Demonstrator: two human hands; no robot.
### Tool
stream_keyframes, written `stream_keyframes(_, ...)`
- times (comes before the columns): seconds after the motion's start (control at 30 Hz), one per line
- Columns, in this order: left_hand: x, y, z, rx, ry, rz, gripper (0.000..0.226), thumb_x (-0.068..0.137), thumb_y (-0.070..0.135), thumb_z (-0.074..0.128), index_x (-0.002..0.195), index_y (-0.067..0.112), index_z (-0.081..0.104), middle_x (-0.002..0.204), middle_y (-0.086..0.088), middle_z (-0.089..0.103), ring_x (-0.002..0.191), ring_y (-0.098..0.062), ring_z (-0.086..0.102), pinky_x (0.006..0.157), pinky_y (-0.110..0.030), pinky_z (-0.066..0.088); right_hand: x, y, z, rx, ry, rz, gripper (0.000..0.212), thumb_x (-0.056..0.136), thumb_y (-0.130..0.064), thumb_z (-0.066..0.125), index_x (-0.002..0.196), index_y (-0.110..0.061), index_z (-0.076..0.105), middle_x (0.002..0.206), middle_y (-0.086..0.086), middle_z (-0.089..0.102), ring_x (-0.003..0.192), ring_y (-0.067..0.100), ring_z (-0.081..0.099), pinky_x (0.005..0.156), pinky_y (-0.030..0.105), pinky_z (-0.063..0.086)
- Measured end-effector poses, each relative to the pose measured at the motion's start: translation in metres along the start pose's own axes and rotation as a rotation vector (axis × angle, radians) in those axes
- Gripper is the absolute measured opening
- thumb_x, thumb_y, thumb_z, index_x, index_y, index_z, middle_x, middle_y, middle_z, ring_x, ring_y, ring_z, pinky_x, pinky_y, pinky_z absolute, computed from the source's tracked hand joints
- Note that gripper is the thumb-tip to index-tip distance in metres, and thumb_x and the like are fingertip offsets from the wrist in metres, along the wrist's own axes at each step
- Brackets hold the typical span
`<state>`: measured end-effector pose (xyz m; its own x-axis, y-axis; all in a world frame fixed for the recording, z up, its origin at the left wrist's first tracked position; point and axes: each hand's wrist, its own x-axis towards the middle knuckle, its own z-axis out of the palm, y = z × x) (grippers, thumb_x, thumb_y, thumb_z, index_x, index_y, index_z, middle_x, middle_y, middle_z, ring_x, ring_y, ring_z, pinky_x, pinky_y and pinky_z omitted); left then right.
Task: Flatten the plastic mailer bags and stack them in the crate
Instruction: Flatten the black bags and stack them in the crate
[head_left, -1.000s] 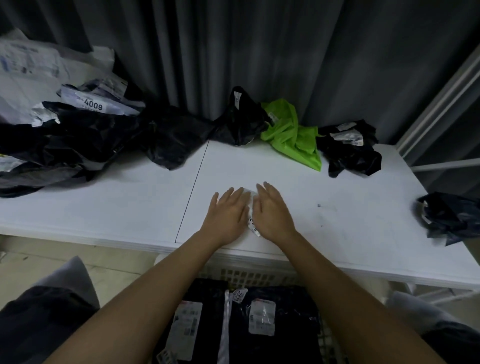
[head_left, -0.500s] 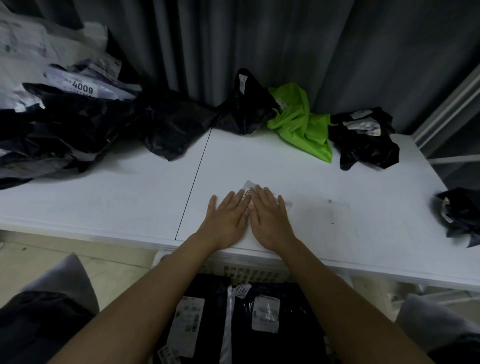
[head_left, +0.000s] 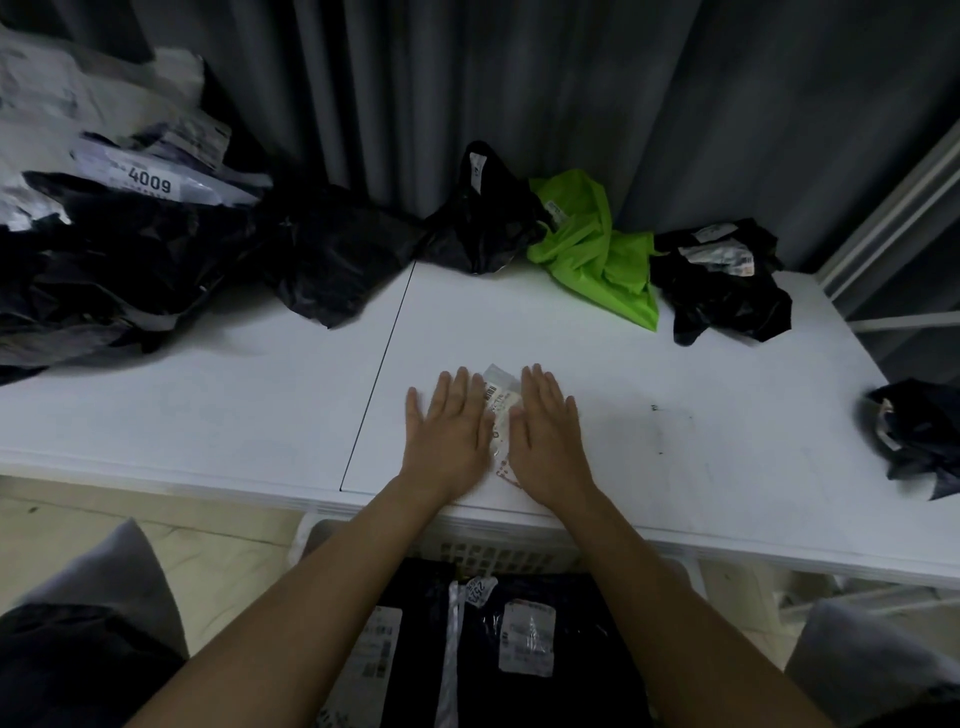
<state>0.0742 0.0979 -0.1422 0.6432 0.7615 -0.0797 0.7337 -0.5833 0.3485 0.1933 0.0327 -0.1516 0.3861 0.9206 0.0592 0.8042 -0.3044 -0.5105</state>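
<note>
Now both hands, left hand (head_left: 451, 431) and right hand (head_left: 549, 431), are pressing flat, fingers straight, on the small clear mailer bag (head_left: 500, 410) lying on the bench (head_left: 649, 364); sweeping outward should be smoothing it best

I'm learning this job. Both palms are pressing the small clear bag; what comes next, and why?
Probably sweep both hands outward: the left hand and right hand lie flat on the clear bag, its middle showing between them.

Dim, soft focus, wide-angle edge warp
</note>
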Motion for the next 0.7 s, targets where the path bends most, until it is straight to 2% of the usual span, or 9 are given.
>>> stream_keyframes(0.07, 0.007, 0.014, -0.004, -0.031, 0.025, 0.058, 0.055, 0.104, 0.036, 0.015, 0.154, 0.016, 0.003, 0.161, -0.002, -0.003, 0.147, -0.016, -0.01, 0.117, -0.044, -0.009, 0.003, 0.0, -0.006, 0.093, 0.106, 0.044, 0.058, 0.098, -0.029, 0.016, 0.152, -0.009, 0.011, 0.161, 0.004, 0.006, 0.148, 0.014, -0.001, 0.118, 0.031, -0.008)
stream_keyframes(0.13, 0.018, 0.026, -0.004, -0.028, 0.009, 0.113, 0.055, 0.104, 0.036, 0.015, 0.153, 0.015, 0.005, 0.161, -0.003, -0.001, 0.148, -0.017, -0.008, 0.118, -0.042, -0.006, 0.005, 0.003, -0.012, 0.136, 0.143, 0.065, 0.06, 0.095, -0.029, 0.018, 0.152, -0.008, 0.013, 0.16, 0.005, 0.009, 0.148, 0.014, 0.0, 0.118, 0.031, -0.007)
stream_keyframes(0.23, 0.03, 0.03, 0.001, 0.033, -0.056, 0.177, 0.054, 0.104, 0.036, 0.015, 0.153, 0.013, 0.008, 0.161, -0.004, 0.001, 0.148, -0.018, -0.006, 0.118, -0.042, -0.005, 0.006, 0.013, -0.017, 0.064, 0.076, 0.061, 0.052, 0.102, -0.016, 0.026, 0.152, -0.008, 0.013, 0.161, 0.007, 0.009, 0.148, 0.016, -0.001, 0.118, 0.032, -0.008)
stream_keyframes(0.3, 0.035, 0.031, 0.007, 0.086, -0.064, 0.211, 0.054, 0.104, 0.035, 0.015, 0.153, 0.013, 0.01, 0.161, -0.004, 0.003, 0.148, -0.017, -0.004, 0.118, -0.042, -0.005, 0.003, 0.023, -0.02, -0.016, 0.032, 0.031, 0.051, 0.103, -0.016, 0.027, 0.152, -0.009, 0.014, 0.161, 0.006, 0.007, 0.148, 0.017, -0.003, 0.117, 0.033, -0.009)
stream_keyframes(0.43, 0.035, 0.03, 0.02, 0.151, -0.051, 0.203, 0.054, 0.104, 0.035, 0.015, 0.153, 0.013, 0.007, 0.161, -0.003, 0.004, 0.148, -0.016, -0.002, 0.119, -0.041, -0.004, -0.003, 0.042, -0.028, -0.069, 0.03, 0.028, 0.05, 0.104, -0.022, 0.022, 0.152, -0.01, 0.018, 0.161, 0.007, 0.009, 0.148, 0.018, -0.002, 0.118, 0.034, -0.008)
stream_keyframes(0.53, 0.034, 0.031, 0.028, 0.154, -0.038, 0.179, 0.056, 0.103, 0.039, 0.013, 0.153, 0.015, 0.005, 0.161, -0.002, 0.001, 0.148, -0.016, -0.004, 0.119, -0.041, -0.006, -0.009, 0.052, -0.032, -0.072, 0.032, 0.027, 0.057, 0.098, -0.031, 0.014, 0.151, -0.01, 0.021, 0.16, 0.008, 0.011, 0.148, 0.02, 0.0, 0.118, 0.036, -0.006)
stream_keyframes(0.7, 0.032, 0.031, 0.037, 0.189, -0.011, 0.162, 0.072, 0.088, 0.054, -0.004, 0.153, 0.022, -0.001, 0.161, 0.0, -0.005, 0.147, -0.015, -0.01, 0.117, -0.041, -0.011, -0.009, 0.057, -0.03, -0.005, 0.055, 0.06, 0.048, 0.104, -0.021, 0.025, 0.151, -0.011, 0.019, 0.161, 0.007, 0.007, 0.148, 0.018, -0.003, 0.116, 0.031, -0.01)
